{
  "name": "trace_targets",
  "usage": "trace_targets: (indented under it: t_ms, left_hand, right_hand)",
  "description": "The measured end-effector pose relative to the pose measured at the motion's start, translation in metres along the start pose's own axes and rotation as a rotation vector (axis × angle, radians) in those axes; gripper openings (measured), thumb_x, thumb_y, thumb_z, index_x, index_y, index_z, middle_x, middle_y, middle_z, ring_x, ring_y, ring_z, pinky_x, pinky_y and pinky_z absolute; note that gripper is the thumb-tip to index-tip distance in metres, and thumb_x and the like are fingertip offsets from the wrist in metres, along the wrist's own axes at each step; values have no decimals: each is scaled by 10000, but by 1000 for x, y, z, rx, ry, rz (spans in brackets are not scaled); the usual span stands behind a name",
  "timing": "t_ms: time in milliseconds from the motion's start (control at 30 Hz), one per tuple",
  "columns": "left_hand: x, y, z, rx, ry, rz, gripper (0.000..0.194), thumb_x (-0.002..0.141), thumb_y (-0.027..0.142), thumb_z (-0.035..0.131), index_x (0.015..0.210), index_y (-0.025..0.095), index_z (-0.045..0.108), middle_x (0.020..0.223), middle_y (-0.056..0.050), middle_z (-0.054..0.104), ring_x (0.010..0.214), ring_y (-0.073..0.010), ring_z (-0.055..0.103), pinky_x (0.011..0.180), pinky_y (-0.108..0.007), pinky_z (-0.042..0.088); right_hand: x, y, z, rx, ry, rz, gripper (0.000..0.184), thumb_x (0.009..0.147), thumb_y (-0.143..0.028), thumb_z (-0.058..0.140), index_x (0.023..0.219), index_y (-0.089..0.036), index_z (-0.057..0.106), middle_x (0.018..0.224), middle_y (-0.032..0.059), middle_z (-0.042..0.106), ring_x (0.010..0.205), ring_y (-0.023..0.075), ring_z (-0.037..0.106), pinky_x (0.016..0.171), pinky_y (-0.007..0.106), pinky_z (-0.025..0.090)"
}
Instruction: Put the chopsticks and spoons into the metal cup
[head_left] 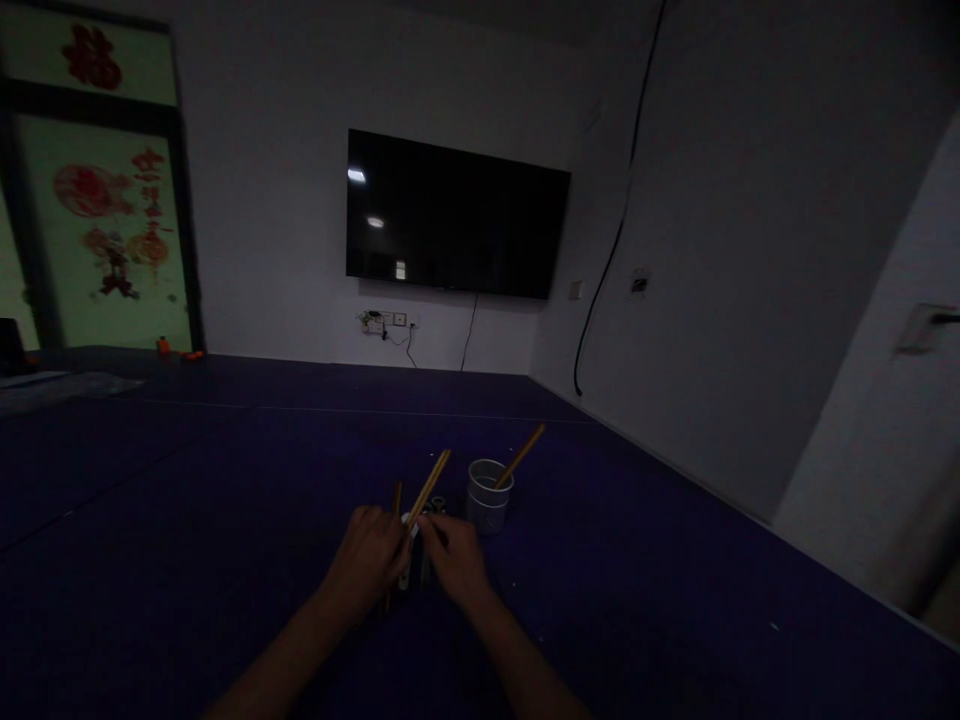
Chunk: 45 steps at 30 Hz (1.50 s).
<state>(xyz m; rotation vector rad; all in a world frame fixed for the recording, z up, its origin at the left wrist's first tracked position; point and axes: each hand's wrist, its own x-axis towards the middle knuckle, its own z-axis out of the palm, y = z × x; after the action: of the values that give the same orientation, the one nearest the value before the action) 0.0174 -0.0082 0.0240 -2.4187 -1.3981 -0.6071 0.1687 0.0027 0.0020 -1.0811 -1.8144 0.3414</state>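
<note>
My left hand (371,545) is closed round the lower part of light wooden chopsticks (432,484), whose upper ends slant up to the right. Close beside it, my right hand (454,558) has its fingers bent in a pinch against the same chopsticks. Right of the hands stands a grey metal cup (487,508), with a chopstick (523,453) leaning out over its rim. A darker chopstick (397,494) lies partly under my left hand. Spoons or similar metal cutlery (439,503) lie between and behind the hands, mostly covered and too dim to tell apart.
A dark blue floor or mat (637,560) spreads all round, with small white specks. Ahead, a television (457,215) hangs on the wall above sockets and cables. A black cable (615,240) runs down the right wall. Small orange objects (163,346) lie near the door.
</note>
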Motion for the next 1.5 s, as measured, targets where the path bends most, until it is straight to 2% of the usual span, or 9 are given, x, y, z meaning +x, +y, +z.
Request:
trace_targets:
  t_ms: [233,500,700,1067,1333,1500]
  left_hand:
    - [-5,1,11,27,155,141,204,859,196,400,755,180,575,738,-57,603,782,-199,510,818,-378,360]
    - [-5,1,12,-27,201,158,208,861,195,385,759,184,565,729,-56,593,770,-194,496,808,-381,373]
    - [-8,0,8,-49,162,142,229,888,246,371,789,185,568,791,-63,609,788,-192,497,821,-383,359]
    - [-8,-3,13,-19,91,124,266,923,270,333,849,184,574,831,-63,628,817,-192,517,780,-349,350]
    - [-7,-3,13,14,-1,33,273,923,226,309,866,186,573,819,-67,635,835,-196,550,777,-338,366]
    - [-5,-4,10,4,-45,-65,316,936,261,288,869,177,585,812,-73,642,829,-200,573,788,-336,373]
  right_hand:
    - [-2,-4,7,239,73,99,474,850,-549,440,578,-175,540,517,-38,468,516,100,433,492,204,321]
    - [-4,-10,8,397,89,136,432,843,-532,464,616,-173,542,555,-26,492,536,107,463,488,203,358]
    - [-4,-11,8,420,123,149,409,855,-509,460,631,-175,535,560,-31,490,530,104,452,499,209,353]
    - [-2,-10,0,417,322,221,422,855,-557,434,663,-190,516,544,-43,451,500,109,417,478,221,348]
    - [-3,-12,0,363,302,184,426,878,-542,401,696,-188,552,558,-36,485,510,112,439,490,219,360]
    - [-4,-18,-2,274,270,101,405,896,-494,395,883,-174,642,668,3,593,614,136,526,556,229,414]
